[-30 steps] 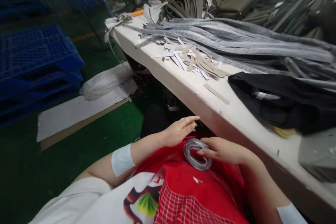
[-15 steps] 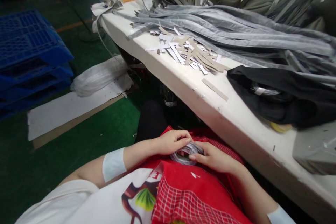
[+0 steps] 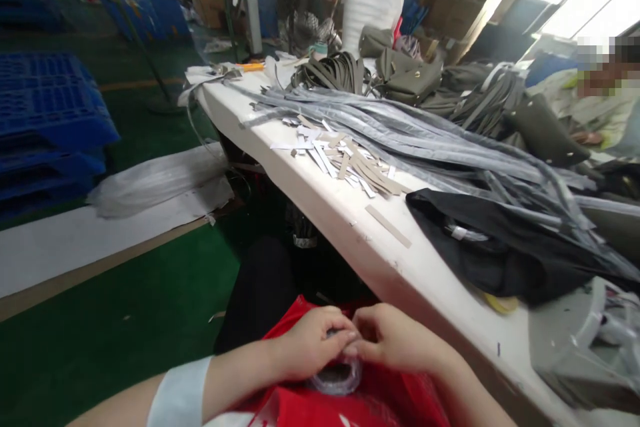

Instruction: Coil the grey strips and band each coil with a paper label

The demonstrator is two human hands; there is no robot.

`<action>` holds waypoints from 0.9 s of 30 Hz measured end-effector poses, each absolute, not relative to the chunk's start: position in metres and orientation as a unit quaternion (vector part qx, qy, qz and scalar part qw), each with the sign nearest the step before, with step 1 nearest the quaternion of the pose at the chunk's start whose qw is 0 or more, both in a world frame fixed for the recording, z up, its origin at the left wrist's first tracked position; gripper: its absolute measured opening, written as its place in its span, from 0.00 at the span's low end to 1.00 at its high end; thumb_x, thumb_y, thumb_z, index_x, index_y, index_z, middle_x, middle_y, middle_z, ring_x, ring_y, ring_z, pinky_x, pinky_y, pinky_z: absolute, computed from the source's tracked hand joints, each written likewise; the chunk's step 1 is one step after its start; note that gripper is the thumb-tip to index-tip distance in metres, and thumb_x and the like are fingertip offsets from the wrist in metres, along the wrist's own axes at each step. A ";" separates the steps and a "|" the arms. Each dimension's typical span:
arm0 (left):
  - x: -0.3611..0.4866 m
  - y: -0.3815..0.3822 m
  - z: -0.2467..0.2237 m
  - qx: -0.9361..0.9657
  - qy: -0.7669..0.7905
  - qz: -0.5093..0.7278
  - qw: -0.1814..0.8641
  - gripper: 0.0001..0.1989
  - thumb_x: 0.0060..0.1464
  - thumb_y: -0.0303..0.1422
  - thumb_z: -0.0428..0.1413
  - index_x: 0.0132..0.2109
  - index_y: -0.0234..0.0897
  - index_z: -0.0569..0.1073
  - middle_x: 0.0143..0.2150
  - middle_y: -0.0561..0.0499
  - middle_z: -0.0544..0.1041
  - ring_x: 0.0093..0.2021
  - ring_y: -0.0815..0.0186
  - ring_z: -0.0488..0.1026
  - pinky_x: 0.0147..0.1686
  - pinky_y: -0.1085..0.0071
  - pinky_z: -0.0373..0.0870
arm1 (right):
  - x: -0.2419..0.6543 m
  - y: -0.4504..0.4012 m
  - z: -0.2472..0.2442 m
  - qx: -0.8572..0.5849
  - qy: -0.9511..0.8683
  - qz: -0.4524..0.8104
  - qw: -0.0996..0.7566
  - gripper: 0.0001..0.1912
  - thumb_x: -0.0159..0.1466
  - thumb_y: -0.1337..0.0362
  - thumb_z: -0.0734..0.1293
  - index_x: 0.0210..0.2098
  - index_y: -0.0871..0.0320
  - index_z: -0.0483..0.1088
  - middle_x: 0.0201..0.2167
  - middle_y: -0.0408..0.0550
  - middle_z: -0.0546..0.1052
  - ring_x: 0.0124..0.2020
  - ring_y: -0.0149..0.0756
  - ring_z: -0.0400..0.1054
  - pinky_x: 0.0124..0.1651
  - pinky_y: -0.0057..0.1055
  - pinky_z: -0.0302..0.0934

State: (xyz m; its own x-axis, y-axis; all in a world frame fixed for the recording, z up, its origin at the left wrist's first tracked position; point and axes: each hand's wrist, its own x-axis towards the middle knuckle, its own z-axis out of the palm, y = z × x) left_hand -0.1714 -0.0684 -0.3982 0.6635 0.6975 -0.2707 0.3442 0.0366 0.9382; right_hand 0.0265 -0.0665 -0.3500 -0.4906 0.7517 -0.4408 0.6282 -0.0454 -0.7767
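Note:
Over my lap is a small coil of plastic-wrapped grey strip (image 3: 336, 384), its lower loop showing below my fingers. My left hand (image 3: 315, 341) is closed on the coil's upper left side. Beside it, my right hand (image 3: 397, 339) has thumb and fingers pinched together at the top of the coil, touching the left fingertips. The fingers hide the upper part of the coil and whatever end is pinched there. A red apron (image 3: 295, 407) lies under the coil.
To the right runs a white table (image 3: 320, 213) with paper strips (image 3: 350, 163), long plastic-wrapped straps (image 3: 400, 127) and a black cloth (image 3: 480, 247). Blue pallets (image 3: 45, 113) stand left. A person (image 3: 590, 97) sits at far right, beyond olive bags (image 3: 410, 83).
My view has tilted up, showing more of the room and a person. My right hand has moved from the coil's right side to its top, against my left fingertips.

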 end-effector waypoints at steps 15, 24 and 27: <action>-0.174 -0.071 -0.399 0.622 0.437 0.167 0.628 0.20 0.58 0.47 0.51 0.38 0.36 0.81 0.38 0.49 0.78 0.39 0.63 0.72 0.43 0.73 0.67 | 0.076 0.039 -0.376 -0.670 -0.734 -0.089 0.068 0.15 0.70 0.65 0.57 0.41 0.59 0.75 0.38 0.54 0.75 0.42 0.42 0.68 0.46 0.35 0.59; -0.172 -0.072 -0.408 0.617 0.417 0.155 0.649 0.22 0.58 0.49 0.51 0.39 0.35 0.79 0.35 0.49 0.79 0.34 0.65 0.72 0.35 0.75 0.67 | 0.079 0.046 -0.366 -0.694 -0.707 -0.092 0.104 0.13 0.69 0.69 0.57 0.39 0.62 0.73 0.37 0.56 0.76 0.39 0.42 0.70 0.41 0.34 0.58; -0.173 -0.075 -0.411 0.586 0.402 0.150 0.687 0.28 0.60 0.54 0.46 0.42 0.34 0.78 0.30 0.50 0.77 0.25 0.69 0.68 0.25 0.77 0.63 | 0.073 0.027 -0.351 -0.707 -0.693 -0.053 0.132 0.15 0.70 0.67 0.54 0.46 0.61 0.70 0.38 0.54 0.77 0.36 0.39 0.71 0.37 0.32 0.58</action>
State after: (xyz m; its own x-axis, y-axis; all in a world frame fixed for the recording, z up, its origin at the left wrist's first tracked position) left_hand -0.1732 -0.0747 -0.4105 0.6313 0.6775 -0.3774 0.2666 0.2674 0.9260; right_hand 0.0732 0.0266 -0.3510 0.0345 0.9653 0.2587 0.9935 -0.0051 -0.1134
